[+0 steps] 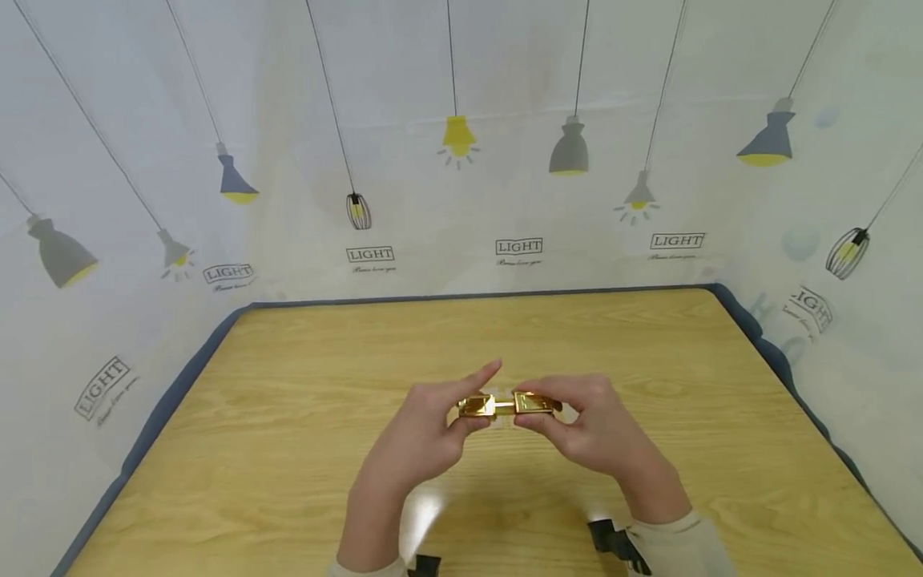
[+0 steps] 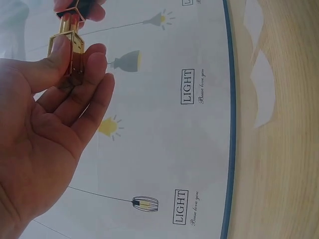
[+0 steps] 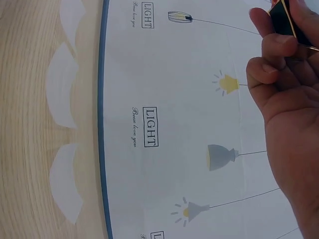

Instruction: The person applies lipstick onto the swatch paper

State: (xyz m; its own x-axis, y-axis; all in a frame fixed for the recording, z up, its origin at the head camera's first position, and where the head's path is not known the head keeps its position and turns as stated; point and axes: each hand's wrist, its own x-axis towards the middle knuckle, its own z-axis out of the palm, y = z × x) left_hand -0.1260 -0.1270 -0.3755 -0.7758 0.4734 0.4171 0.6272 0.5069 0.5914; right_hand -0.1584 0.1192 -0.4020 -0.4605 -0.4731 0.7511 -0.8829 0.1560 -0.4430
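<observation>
A shiny gold lipstick (image 1: 476, 406) is held level above the table in the middle of the head view. My left hand (image 1: 421, 433) pinches its left part between thumb and fingers. The cap (image 1: 534, 402) at its right end is gripped by my right hand (image 1: 598, 425) with thumb and fingers. A narrow gold neck shows between the two parts, so they stand slightly apart. In the left wrist view the base (image 2: 77, 52) looks square with gold edges. A dark, gold-edged face of the cap (image 3: 282, 20) appears in the right wrist view, partly cut off.
Beneath both hands lies a wood-grain table (image 1: 324, 361) with a dark blue edge. Around it hangs a pale curtain (image 1: 433, 208) printed with lamps and the word LIGHT. Dark straps (image 1: 613, 541) sit near the wrists.
</observation>
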